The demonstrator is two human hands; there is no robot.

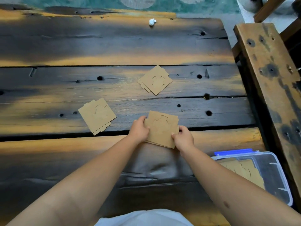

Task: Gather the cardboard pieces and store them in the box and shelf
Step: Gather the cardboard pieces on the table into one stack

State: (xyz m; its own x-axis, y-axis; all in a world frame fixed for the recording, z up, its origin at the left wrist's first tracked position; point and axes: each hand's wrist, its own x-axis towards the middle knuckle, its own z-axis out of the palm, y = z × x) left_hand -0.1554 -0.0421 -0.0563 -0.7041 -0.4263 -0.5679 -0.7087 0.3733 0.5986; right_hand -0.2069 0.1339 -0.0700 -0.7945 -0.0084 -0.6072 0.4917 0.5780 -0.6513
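A small stack of brown die-cut cardboard pieces (161,128) lies at the table's middle. My left hand (139,130) grips its left edge and my right hand (183,138) grips its lower right corner. A second cardboard stack (97,117) rests to the left, apart from my hands. A third cardboard stack (154,79) sits farther back. At the lower right, a clear plastic box (276,180) with a blue clip holds more cardboard pieces (244,170).
The dark plank table (81,46) has holes and gaps between boards. A crumpled white scrap (152,22) lies near its far edge. A wooden bench (270,70) runs along the right side, beside the box.
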